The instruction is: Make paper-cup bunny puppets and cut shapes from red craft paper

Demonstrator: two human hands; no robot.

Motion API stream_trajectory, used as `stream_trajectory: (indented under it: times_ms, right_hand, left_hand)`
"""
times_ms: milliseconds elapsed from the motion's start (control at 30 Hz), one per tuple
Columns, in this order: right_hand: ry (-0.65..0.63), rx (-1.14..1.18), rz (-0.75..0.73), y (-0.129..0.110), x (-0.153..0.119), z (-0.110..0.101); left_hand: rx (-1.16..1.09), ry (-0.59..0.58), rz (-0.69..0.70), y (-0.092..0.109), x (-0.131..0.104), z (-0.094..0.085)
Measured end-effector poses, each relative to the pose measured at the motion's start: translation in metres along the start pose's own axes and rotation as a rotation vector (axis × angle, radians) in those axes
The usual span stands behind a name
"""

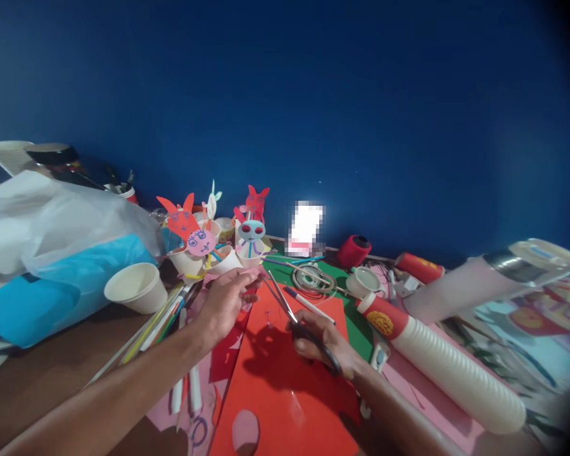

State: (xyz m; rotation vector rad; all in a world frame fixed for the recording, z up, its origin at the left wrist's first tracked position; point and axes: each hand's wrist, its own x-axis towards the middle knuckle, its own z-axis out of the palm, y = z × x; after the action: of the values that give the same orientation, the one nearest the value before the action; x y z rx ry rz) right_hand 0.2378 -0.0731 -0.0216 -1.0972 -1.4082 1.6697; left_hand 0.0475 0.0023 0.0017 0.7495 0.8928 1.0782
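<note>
Scissors (292,316) with black handles are in my right hand (316,335), their blades apart and pointing up and to the left. Just left of the blade tips, my left hand (225,301) has its thumb and fingers pinched together; whatever sits between them is too small to make out. Below both hands lies a sheet of red paper (275,399), partly in shadow. A pink paper oval (246,432) rests near its front edge. A capped white marker (308,305) lies across the sheet's far side.
Paper cups (251,254) with paper animal faces stand at the back left. An empty cup (137,288) leans beside several markers (159,323). To the right lie a long stack of cups (456,364), red thread (354,251) and a tape roll (308,277). A blue wall (285,114) rises behind.
</note>
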Motion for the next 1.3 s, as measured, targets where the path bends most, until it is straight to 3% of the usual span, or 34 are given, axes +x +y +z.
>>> stream_trajectory:
  times_ms: [533,867,1300]
  right_hand:
    - [0.029,0.040,-0.070,0.005,0.002,0.008]
    - [0.060,-0.105,-0.151,0.012,0.002,0.010]
    - [0.066,-0.076,-0.163,0.016,0.003,0.012]
  left_hand:
    - [0.240,-0.110,-0.025,-0.023,-0.017,0.011]
    - [0.230,-0.067,-0.075,-0.025,-0.022,0.015]
    - [0.181,-0.047,-0.139,-0.021,-0.026,0.020]
